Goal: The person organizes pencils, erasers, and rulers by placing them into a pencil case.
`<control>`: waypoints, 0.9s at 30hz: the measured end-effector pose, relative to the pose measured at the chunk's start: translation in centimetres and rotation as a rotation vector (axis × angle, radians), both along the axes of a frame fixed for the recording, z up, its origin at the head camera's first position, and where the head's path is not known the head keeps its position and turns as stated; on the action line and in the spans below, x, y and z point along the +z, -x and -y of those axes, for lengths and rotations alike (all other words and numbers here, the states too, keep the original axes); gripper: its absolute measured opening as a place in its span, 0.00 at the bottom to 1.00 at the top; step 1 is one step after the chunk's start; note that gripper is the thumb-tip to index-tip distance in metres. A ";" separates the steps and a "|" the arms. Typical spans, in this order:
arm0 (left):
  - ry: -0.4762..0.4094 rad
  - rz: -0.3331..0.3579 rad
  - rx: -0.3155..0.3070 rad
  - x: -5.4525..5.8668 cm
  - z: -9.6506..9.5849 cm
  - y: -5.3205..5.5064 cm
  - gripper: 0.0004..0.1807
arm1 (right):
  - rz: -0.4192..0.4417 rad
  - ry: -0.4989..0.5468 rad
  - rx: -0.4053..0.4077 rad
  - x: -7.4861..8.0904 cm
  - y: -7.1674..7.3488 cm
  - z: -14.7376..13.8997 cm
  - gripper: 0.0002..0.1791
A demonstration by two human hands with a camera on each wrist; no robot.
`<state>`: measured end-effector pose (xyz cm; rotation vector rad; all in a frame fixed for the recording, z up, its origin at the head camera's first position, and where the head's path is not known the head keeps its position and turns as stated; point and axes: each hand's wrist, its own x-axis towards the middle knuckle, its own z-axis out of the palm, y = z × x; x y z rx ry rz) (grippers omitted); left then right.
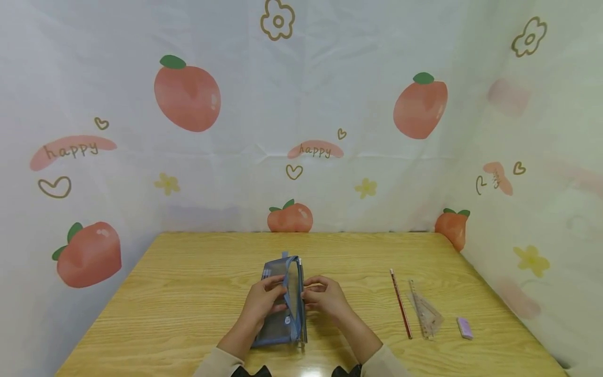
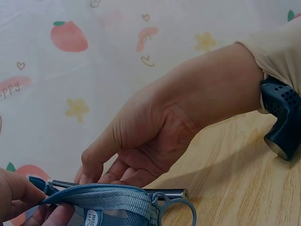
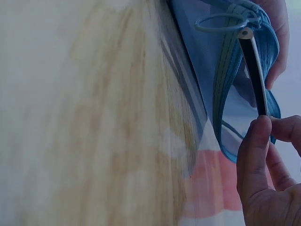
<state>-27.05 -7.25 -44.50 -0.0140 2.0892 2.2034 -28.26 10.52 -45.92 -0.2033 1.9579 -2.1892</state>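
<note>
Right grip pinches dark pencil at open blue pouch; whether inside, unclear.

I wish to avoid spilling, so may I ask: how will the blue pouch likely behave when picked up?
The pouch will probably flex and sag, since its open rim bows in a curve. It may be light for its size, because it looks thin and partly see-through.

To my right on the wooden bench, left to right, lie 1 red pencil, 1 clear ruler overlapping 1 clear set square, and 1 purple eraser. Beyond stands a white backdrop printed with peaches and yellow flowers.
</note>
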 end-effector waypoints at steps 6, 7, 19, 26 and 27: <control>0.003 -0.006 0.012 0.2 -0.1 -0.1 0.23 | 0.007 0.002 0.004 -0.1 -0.1 -0.1 0.20; 0.004 -0.007 0.013 0.2 -0.1 -0.1 0.23 | 0.006 0.001 0.005 0.0 -0.2 -0.1 0.20; -0.022 -0.082 0.000 0.1 0.0 -0.3 0.21 | 0.014 -0.016 0.007 0.3 -0.5 0.1 0.19; 0.006 -0.011 0.023 0.3 0.0 -0.2 0.22 | 0.016 -0.014 -0.001 0.2 -0.4 0.1 0.20; 0.011 -0.008 0.023 0.3 0.0 -0.2 0.22 | 0.015 -0.015 -0.002 0.1 -0.4 0.2 0.20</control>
